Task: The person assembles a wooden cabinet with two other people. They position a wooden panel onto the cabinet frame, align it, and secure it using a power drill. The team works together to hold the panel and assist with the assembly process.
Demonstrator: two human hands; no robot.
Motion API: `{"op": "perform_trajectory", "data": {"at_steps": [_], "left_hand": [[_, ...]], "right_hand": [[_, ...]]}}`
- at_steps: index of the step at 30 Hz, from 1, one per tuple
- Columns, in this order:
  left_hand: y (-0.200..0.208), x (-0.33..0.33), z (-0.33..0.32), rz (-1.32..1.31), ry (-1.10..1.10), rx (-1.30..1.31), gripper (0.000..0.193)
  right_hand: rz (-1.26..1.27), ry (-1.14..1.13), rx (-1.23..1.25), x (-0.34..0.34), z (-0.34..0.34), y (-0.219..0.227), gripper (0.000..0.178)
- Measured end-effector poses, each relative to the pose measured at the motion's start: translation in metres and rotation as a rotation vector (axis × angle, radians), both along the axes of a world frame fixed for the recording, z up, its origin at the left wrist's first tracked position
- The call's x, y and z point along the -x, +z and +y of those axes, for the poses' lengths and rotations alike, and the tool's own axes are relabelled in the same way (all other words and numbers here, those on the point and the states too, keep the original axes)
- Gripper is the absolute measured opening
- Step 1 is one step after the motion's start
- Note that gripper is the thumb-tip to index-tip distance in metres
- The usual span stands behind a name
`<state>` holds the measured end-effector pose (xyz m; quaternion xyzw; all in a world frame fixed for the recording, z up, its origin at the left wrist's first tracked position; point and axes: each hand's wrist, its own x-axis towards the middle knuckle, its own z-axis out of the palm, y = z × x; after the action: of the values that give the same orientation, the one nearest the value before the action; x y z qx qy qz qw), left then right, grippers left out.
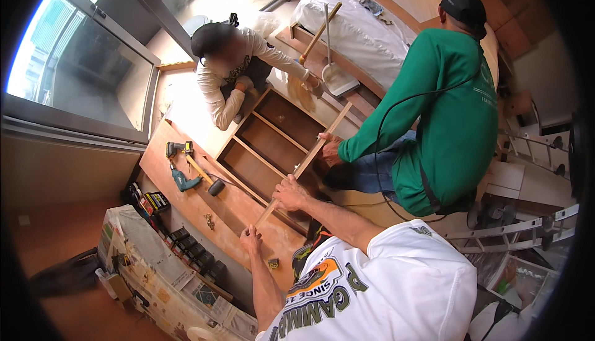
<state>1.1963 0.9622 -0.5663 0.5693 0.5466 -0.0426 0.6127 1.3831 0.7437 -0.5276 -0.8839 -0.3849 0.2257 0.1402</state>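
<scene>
A long, narrow wooden strip (319, 146) slants along the near side of a wooden cabinet frame (249, 169) with three compartments. My left hand (251, 240) pinches the strip's near end. Farther up, my right hand (290, 193) is closed over the same strip, thumb side hidden. A person in green (427, 124) crouches at the right with a hand (331, 149) on the strip's far part. Across the frame, a person in a pale long-sleeved top (217, 90) squats, one gloved hand near the frame's far corner.
A wooden board (229, 217) at left carries a cordless drill (178, 149), a teal power tool (185, 180) and a mallet (215, 187). A dustpan (339, 79) and broom (322, 31) lie beyond. Ladders (520, 236) stand right; a paper-covered unit (149, 260) lines the lower left.
</scene>
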Motion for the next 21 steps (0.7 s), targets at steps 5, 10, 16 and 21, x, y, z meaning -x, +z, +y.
{"op": "perform_trajectory", "data": {"at_steps": [5,10,16,21], "left_hand": [[-0.0004,-0.0037,-0.0018,0.007,-0.019,-0.051,0.038],[0.0054,-0.0056,-0.0026,0.025,-0.037,-0.058,0.040],[0.0038,-0.0056,-0.0004,0.040,-0.064,-0.046,0.041],[0.0008,-0.0032,-0.0005,-0.008,-0.053,-0.026,0.041]], "right_hand": [[0.000,-0.008,0.014,0.0005,0.0002,0.0029,0.048],[0.003,-0.005,0.007,-0.0017,0.0001,0.0024,0.048],[0.005,0.002,0.009,-0.0028,-0.0019,0.0017,0.047],[-0.030,-0.002,0.011,-0.0023,0.0000,-0.0004,0.047]]}}
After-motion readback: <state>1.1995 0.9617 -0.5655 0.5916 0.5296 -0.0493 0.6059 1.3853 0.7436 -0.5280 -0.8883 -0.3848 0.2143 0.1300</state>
